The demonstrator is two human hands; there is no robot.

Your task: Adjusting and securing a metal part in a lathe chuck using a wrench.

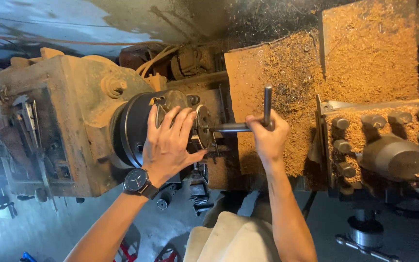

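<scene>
Currently tightening or loosening, can't tell which: left hand (170, 140) is lying spread on the dark round steel lathe chuck (139, 128), right hand (266, 138) is clenching the grey T-handled chuck key (248, 125) plugged into it. Next move likely needs firm, steady torque.

My left hand (170, 140) lies spread over the dark round lathe chuck (134, 128); my right hand (266, 136) grips the grey T-handled chuck key (248, 127), its shaft level, seated in the chuck.
</scene>
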